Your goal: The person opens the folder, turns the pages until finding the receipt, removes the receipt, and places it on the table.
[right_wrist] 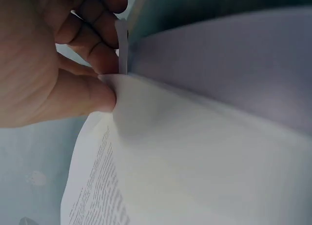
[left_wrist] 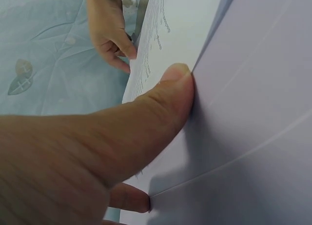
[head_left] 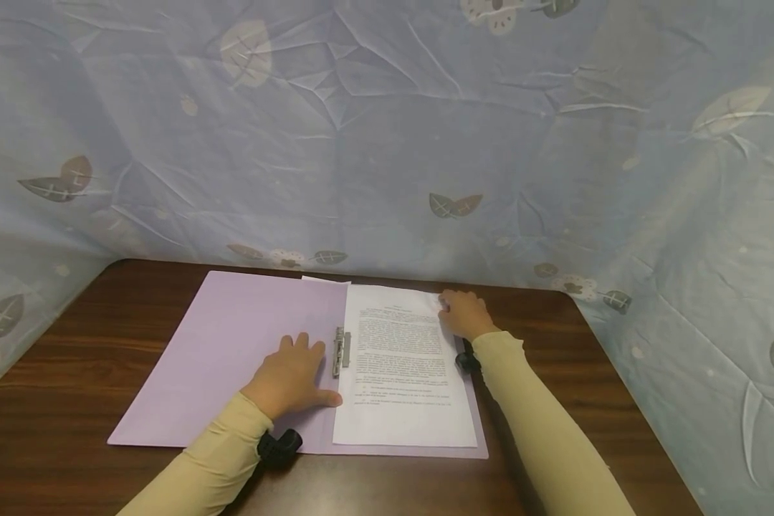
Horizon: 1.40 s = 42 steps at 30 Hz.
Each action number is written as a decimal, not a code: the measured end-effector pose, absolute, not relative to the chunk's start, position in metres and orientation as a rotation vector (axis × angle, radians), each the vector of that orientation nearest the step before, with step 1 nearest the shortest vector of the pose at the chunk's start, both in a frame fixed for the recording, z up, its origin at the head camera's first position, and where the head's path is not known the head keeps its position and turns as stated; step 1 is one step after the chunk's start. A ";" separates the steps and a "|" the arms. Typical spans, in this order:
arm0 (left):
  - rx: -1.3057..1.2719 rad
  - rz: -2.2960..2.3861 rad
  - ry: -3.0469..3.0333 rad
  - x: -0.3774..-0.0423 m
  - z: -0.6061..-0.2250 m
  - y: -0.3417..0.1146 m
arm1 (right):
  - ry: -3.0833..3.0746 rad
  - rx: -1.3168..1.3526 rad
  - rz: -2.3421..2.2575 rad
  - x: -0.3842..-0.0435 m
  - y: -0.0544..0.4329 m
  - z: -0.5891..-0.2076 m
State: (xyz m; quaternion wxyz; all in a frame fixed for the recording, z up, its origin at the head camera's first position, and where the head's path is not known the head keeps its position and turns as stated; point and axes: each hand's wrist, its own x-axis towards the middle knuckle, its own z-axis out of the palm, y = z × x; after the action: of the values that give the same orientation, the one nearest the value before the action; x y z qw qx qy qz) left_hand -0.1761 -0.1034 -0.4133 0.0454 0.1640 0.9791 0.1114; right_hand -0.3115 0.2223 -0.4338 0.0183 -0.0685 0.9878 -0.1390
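A lilac clip folder (head_left: 219, 358) lies spread wide on the table, a metal clip (head_left: 340, 352) along its middle. On its right half is a printed stack of paper (head_left: 400, 423). My left hand (head_left: 290, 380) rests with fingers spread on the left cover, thumb at the paper's left edge; the left wrist view shows that thumb (left_wrist: 163, 100) beside the sheets. At the paper's far right corner, my right hand (head_left: 466, 315) pinches the edge. In the right wrist view, thumb and fingers hold a slightly lifted paper edge (right_wrist: 180, 147) above the lilac cover (right_wrist: 234, 59).
The dark wooden table (head_left: 58, 373) extends on both sides of the folder. A leaf-patterned cloth (head_left: 387, 158) hangs behind and at the sides. A white paper edge (head_left: 325, 279) pokes out behind the folder's back edge. Each wrist carries a small black camera.
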 end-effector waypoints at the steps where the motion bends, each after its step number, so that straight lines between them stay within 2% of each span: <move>1: 0.502 0.344 2.992 -0.176 -0.414 -0.103 | 3.069 -0.198 -0.461 -0.312 0.222 -0.434; 11: 0.509 0.352 2.998 -0.175 -0.413 -0.104 | 3.028 -0.141 -0.849 -0.311 0.228 -0.428; 24: 0.502 0.347 2.990 -0.174 -0.412 -0.104 | 3.045 -0.174 -0.992 -0.298 0.239 -0.416; 32: 0.505 0.354 2.990 -0.174 -0.414 -0.103 | 2.885 -0.268 -0.949 -0.280 0.246 -0.419; 42: 0.508 0.348 2.997 -0.175 -0.417 -0.105 | 2.830 -0.238 -1.230 -0.250 0.252 -0.434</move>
State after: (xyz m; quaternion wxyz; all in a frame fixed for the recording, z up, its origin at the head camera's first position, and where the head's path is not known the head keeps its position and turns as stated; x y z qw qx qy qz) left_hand -0.1754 -0.1049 -0.4171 0.0409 0.1658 0.9787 0.1137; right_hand -0.2497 0.2519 -0.4337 0.0234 -0.0769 0.9141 -0.3975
